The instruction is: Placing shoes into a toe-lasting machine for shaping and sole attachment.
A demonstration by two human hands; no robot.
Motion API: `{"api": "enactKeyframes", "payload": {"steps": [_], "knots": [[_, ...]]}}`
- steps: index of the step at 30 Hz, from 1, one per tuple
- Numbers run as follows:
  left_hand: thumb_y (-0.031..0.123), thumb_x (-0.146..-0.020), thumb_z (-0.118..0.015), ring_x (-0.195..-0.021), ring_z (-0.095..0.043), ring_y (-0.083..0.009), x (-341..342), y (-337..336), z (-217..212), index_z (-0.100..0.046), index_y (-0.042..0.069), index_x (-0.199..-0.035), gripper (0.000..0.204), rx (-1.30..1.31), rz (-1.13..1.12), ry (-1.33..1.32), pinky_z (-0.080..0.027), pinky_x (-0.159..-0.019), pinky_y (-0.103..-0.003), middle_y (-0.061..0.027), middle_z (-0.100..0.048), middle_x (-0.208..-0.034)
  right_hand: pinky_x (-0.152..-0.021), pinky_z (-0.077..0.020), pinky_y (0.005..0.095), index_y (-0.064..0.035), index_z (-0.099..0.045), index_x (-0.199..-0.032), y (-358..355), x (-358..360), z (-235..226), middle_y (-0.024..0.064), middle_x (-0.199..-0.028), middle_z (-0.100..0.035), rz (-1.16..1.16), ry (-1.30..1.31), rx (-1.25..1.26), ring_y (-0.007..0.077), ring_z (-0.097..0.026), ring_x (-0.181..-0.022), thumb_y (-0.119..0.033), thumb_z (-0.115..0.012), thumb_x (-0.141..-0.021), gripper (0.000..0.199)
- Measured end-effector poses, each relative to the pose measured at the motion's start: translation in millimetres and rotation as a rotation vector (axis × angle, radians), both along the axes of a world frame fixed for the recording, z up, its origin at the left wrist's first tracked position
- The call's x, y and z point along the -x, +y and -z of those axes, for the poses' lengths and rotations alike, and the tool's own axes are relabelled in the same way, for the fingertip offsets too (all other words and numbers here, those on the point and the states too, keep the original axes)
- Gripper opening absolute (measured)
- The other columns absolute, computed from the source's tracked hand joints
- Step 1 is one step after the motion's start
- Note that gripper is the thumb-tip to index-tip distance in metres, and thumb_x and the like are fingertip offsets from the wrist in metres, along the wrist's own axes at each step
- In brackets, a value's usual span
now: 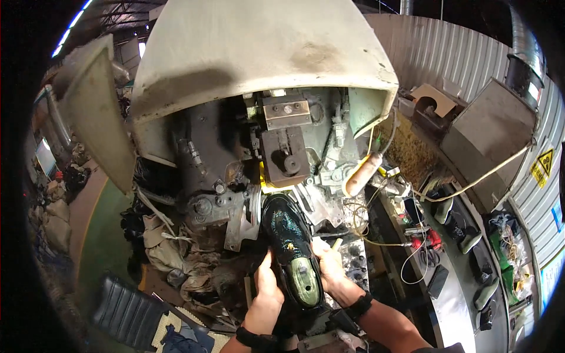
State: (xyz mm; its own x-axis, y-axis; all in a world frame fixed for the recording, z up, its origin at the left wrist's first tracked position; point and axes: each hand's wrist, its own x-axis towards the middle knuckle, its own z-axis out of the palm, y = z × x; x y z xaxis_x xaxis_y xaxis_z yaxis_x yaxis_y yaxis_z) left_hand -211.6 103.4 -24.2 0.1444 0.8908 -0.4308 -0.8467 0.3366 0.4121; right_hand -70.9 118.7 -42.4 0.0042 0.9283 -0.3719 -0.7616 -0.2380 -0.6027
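Observation:
A black shoe upper point(283, 226) with a shiny blue-green patch lies in the middle, its toe end pointing away from me against the machine's metal jaws point(306, 203). A pale green last point(305, 282) with a dark hole shows in its opening. My left hand point(266, 291) grips the shoe's left side, thumb along the edge and the other fingers mostly hidden. On the opposite side my right hand point(331, 270) is closed round the heel half, its fingers partly out of sight. Just above the toe sits a dark metal block point(286, 156) of the machine.
A large cream hood point(259, 47) overhangs the machine. At its right hangs an orange-tan handle-like piece point(362, 175) near loose wires. Farther right, shoes on lasts point(471, 241) stand along a metal rack. Stained cloth point(168, 247) hangs at left, above a black chair point(126, 312).

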Motion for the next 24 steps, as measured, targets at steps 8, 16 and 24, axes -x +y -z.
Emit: {"api": "enactKeyframes", "payload": {"steps": [8, 16, 24], "knots": [[0.028, -0.097, -0.067, -0.098, -0.063, -0.0177, -9.0, 10.8, 37.9, -0.069, 0.0, -0.111, 0.031, 0.031, -0.376, 0.225, -0.051, -0.087, -0.033, -0.0066, -0.069, -0.112, -0.082, -0.0562, 0.0344, -0.0039, -0.063, -0.11, 17.0, 1.5, 14.0, 0.0066, -0.104, -0.069, -0.065, 0.005, -0.017, 0.0166, -0.065, -0.092, -0.011, -0.054, -0.1, 0.016], [0.021, -0.099, -0.064, -0.076, -0.056, -0.0059, -17.1, 25.1, 95.3, -0.071, 0.003, -0.086, 0.024, -0.06, -0.541, 0.458, -0.047, -0.069, -0.024, 0.0037, -0.066, -0.084, -0.076, -0.0563, 0.0297, -0.0035, -0.065, -0.107, 25.6, 3.0, 42.1, 0.004, -0.098, -0.07, -0.035, 0.029, -0.105, 0.0132, -0.066, -0.085, -0.019, -0.062, -0.098, 0.018], [0.029, -0.098, -0.065, -0.081, -0.06, -0.0093, -18.2, 13.9, 61.9, -0.073, 0.0, -0.099, 0.03, 0.071, -0.434, 0.41, -0.049, -0.072, -0.027, -0.001, -0.07, -0.094, -0.083, -0.058, 0.0386, -0.0022, -0.068, -0.116, 21.4, -3.5, 21.6, 0.0095, -0.108, -0.073, -0.152, 0.105, 0.103, 0.0208, -0.071, -0.09, -0.031, -0.063, -0.097, 0.034]]}}
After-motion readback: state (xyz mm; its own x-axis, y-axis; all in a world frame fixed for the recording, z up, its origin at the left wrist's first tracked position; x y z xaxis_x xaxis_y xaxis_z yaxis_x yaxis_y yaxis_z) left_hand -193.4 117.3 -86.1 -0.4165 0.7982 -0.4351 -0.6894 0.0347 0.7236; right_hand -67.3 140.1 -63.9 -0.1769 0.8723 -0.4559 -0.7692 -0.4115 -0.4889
